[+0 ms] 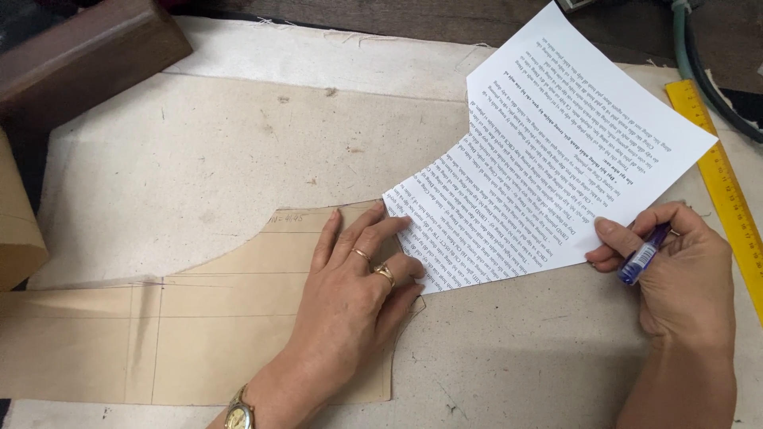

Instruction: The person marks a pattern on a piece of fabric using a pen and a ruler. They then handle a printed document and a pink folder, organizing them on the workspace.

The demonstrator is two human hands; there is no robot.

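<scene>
— What are the hands doing?

— I'm seeing the left hand (362,274) lying flat, fingers spread, pressing the printed sheet's (548,151) near corner under its fingertips onto the brown paper pattern (199,318) beneath the palm.

— And the other?

— The right hand (675,266) is pinching that sheet's lower edge under its thumb while curling its fingers around a blue pen (642,256). A yellow ruler (723,187) is lying just beyond its knuckles.

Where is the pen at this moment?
In the head view the blue pen sits in the right hand at the right, at the lower edge of the printed sheet, left of the yellow ruler.
</scene>
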